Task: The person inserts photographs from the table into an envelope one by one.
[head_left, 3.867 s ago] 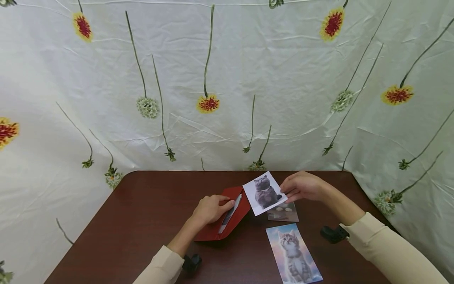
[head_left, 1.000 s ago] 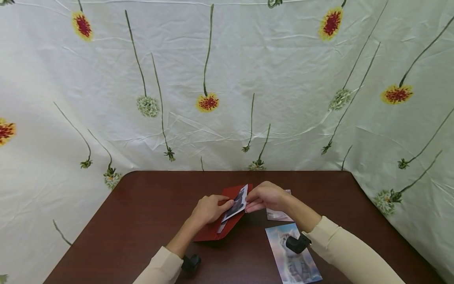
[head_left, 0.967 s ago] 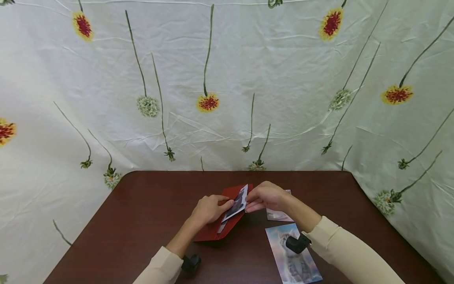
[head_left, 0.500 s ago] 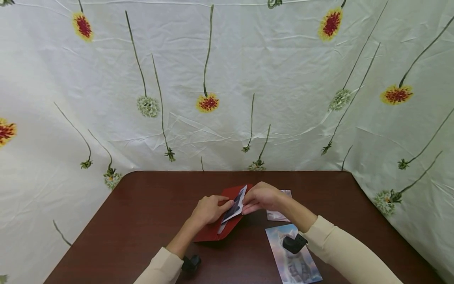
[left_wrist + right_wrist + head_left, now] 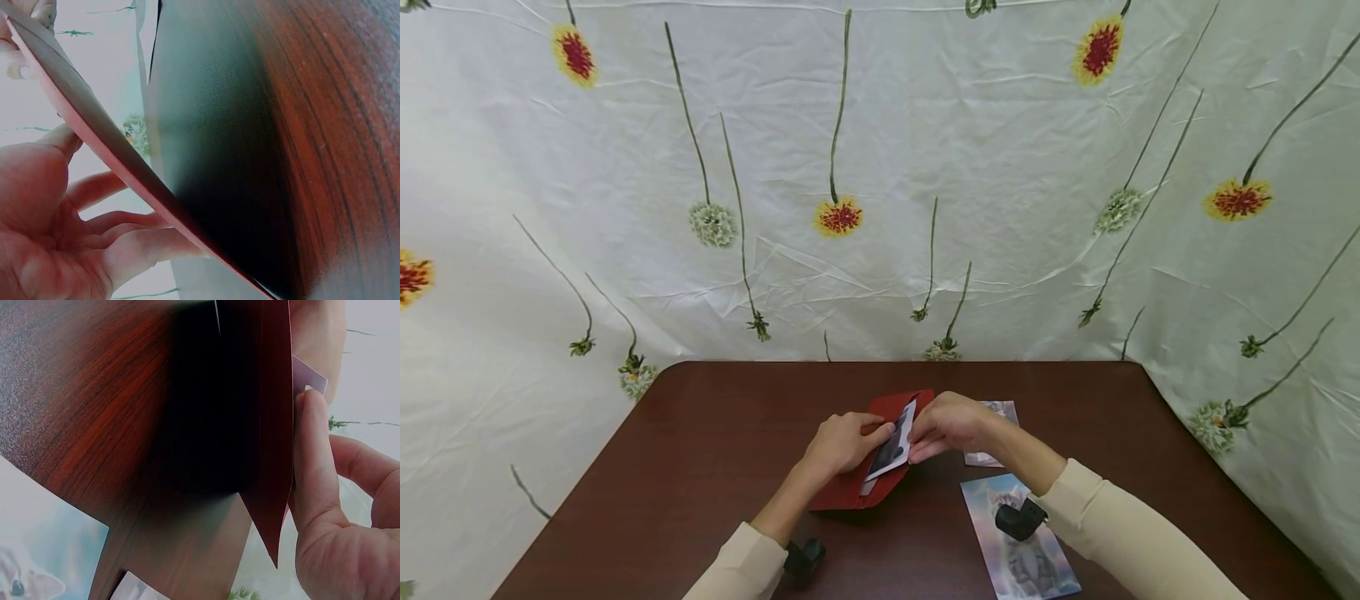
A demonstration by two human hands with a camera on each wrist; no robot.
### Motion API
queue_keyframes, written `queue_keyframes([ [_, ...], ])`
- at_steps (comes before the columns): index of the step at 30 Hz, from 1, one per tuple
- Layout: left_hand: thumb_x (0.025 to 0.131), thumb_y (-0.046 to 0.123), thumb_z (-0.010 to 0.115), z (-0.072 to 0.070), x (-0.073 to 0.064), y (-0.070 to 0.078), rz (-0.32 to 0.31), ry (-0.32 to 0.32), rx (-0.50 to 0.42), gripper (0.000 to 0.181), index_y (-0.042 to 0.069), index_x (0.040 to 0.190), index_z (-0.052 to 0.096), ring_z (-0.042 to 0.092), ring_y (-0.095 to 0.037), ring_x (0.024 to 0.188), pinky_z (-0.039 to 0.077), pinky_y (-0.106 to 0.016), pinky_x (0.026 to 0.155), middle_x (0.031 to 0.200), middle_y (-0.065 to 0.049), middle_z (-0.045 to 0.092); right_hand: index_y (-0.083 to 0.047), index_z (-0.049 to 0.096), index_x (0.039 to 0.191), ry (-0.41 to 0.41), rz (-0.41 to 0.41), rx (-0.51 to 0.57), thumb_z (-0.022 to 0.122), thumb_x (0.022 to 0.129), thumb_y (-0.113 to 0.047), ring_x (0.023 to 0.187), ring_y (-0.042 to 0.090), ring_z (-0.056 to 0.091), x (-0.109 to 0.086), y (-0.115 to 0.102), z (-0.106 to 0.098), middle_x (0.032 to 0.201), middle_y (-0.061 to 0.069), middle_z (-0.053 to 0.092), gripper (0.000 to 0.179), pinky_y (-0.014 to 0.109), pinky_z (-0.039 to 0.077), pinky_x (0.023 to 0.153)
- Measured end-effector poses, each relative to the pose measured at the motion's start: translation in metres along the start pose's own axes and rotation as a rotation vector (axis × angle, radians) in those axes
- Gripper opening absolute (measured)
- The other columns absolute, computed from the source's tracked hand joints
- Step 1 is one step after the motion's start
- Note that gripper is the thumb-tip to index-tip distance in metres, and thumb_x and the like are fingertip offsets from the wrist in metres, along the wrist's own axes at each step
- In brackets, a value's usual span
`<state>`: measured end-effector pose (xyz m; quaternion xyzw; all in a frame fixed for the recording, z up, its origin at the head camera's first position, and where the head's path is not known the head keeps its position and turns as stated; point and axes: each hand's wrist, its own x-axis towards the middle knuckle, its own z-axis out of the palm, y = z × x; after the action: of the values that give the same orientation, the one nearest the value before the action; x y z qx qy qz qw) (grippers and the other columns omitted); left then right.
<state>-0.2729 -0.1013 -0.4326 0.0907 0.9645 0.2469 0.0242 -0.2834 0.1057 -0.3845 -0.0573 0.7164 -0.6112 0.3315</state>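
Observation:
A red paper envelope (image 5: 891, 482) stands partly spread on the table, its edge running diagonally through the left wrist view. My left hand (image 5: 838, 442) grips it, thumb over the opening. Fingers of that hand (image 5: 112, 225) reach along the envelope. A white-bordered grey cat photo (image 5: 889, 457) lies mostly inside the opening, over another pale sheet. At the photo's right edge, my right hand (image 5: 951, 423) pinches it with fingertips against the envelope's side. In the right wrist view, a corner of a photo (image 5: 306, 374) shows beside the fingers.
A kitten photo with a pastel sky (image 5: 1037, 567) lies near the front, partly under the right wrist's black camera (image 5: 1021, 518). Behind the right forearm lies a smaller photo (image 5: 1003, 410), partly hidden. A flowered white cloth (image 5: 880, 275) hangs behind the dark wooden table (image 5: 700, 475).
From beside the envelope, my right hand has brought the cat photo left into the opening, then slid it slightly lower over the last second. My left hand has stayed in place.

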Motion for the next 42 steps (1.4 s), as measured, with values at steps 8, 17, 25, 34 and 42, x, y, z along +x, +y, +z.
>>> queue_keyframes([
  [8,0.097,0.052,0.062,0.000,0.000,0.000,0.003,0.002,-0.006,0.047,0.019,0.129,0.072,0.066,-0.033,0.116,0.055,-0.051,0.092,0.131,-0.013,0.069,0.018,0.067,0.104,0.003,-0.016,-0.029,0.062,0.090,0.004,0.069,0.018,0.073,0.004,0.005,0.002,0.086,0.015,0.068,0.020,0.029,0.061,0.071],
  [17,0.097,0.051,0.062,0.000,-0.002,0.001,0.000,0.005,-0.006,0.047,0.019,0.129,0.072,0.068,-0.032,0.110,0.056,-0.048,0.086,0.130,-0.014,0.069,0.015,0.068,0.106,0.043,-0.008,-0.009,0.059,0.094,0.000,0.068,0.018,0.074,0.007,0.006,0.004,0.083,0.014,0.071,0.021,0.029,0.061,0.070],
  [25,0.096,0.052,0.062,0.001,-0.001,0.001,-0.007,0.000,0.000,0.048,0.019,0.130,0.071,0.068,-0.028,0.103,0.056,-0.044,0.080,0.128,-0.014,0.070,0.015,0.066,0.105,0.067,-0.007,-0.010,0.061,0.093,0.002,0.066,0.017,0.073,0.010,0.008,0.005,0.080,0.014,0.071,0.019,0.028,0.061,0.068],
  [34,0.097,0.052,0.062,0.001,0.000,0.000,0.008,0.002,-0.014,0.048,0.018,0.130,0.072,0.069,-0.028,0.103,0.056,-0.044,0.079,0.126,-0.013,0.071,0.016,0.070,0.100,0.095,-0.026,-0.021,0.062,0.093,0.001,0.064,0.016,0.074,0.015,0.012,0.008,0.080,0.014,0.072,0.019,0.028,0.061,0.067],
  [42,0.097,0.051,0.062,0.001,0.000,0.000,0.014,0.003,-0.017,0.048,0.018,0.130,0.072,0.066,-0.021,0.088,0.049,-0.036,0.067,0.118,-0.012,0.074,0.017,0.069,0.100,0.110,-0.032,-0.019,0.061,0.091,0.005,0.064,0.015,0.073,0.018,0.015,0.013,0.080,0.015,0.072,0.018,0.031,0.061,0.069],
])
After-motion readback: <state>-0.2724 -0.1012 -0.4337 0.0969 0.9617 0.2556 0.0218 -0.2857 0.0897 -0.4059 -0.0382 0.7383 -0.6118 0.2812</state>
